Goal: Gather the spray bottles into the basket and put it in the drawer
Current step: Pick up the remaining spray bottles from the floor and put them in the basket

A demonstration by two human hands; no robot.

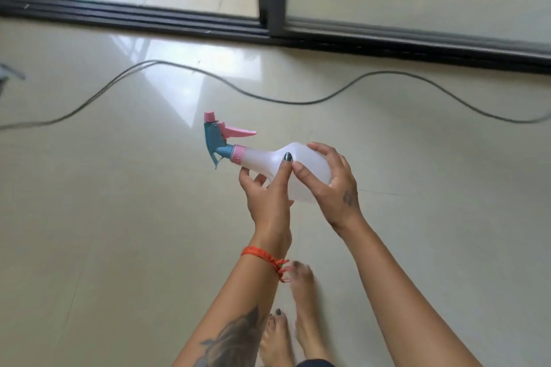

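While both hands, left hand (269, 192), right hand (329, 183), grip it, one spray bottle (268, 161) lies sideways.

Spray bottle (268, 162) sits mid-frame lying sideways, nozzle pointing left, with the left hand (268, 197) under its neck and the right hand (328, 188) over its body. Cable (298, 103) snakes across the floor (119, 202) behind it, door track (179, 19) along the top, and bare feet (298, 322) at bottom center.

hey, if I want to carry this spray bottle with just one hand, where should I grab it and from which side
Probably the narrow neck just below the pink collar, from underneath where the left hand already sits. The spray bottle lies sideways, and its round body under the right hand looks too wide for a one-handed grip.
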